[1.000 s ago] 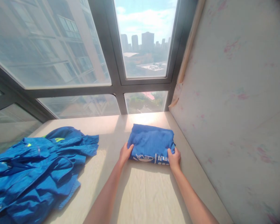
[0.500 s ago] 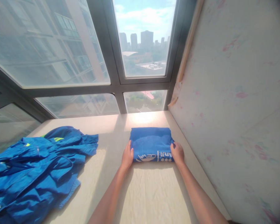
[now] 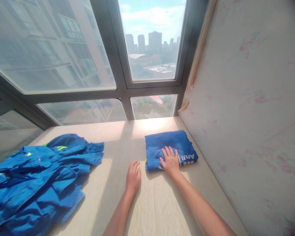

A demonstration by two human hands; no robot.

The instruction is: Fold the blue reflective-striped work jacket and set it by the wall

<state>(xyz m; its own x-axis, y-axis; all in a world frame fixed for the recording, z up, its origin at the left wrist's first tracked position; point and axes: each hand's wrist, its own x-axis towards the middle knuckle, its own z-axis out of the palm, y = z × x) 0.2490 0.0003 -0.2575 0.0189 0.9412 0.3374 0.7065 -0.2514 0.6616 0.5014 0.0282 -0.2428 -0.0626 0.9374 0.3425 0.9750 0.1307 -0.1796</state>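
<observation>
A folded blue garment with white lettering lies on the pale wood-look surface, close to the right-hand wall and slightly turned. My right hand rests flat on its near part with the fingers spread, covering some of the letters. To the left of the garment, apart from it, my left hand is over the bare surface with loosely curled fingers and nothing in them. A crumpled blue jacket with yellow-green patches is spread out at the left.
The pale surface reaches to a grey window frame at the back. A wall with a faded floral pattern bounds the right side. Its corner edging by the window looks torn.
The folded garment has shifted right and turned a little. My left hand has let go of its left edge; my right hand has moved from its right edge onto its top.
</observation>
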